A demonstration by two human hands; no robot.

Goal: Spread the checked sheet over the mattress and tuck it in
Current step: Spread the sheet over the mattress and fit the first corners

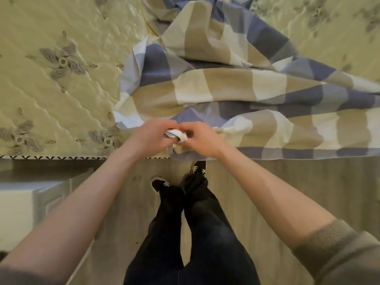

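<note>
The checked sheet (226, 85), in blue, tan and white squares, lies rumpled and bunched. It is heaped just beyond your left grip (152, 136) and right grip (202, 139) and trails off to their right. Both grips pinch a white edge of it between them. The mattress (61, 89), pale yellow and quilted with grey flower motifs, lies bare left of your grips.

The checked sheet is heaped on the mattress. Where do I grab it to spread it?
Grip the sheet by its near hem, where the left hand and right hand pinch it at the mattress edge, coming from the floor side. That hem lies loose and reachable; the middle is folded over itself.
</note>
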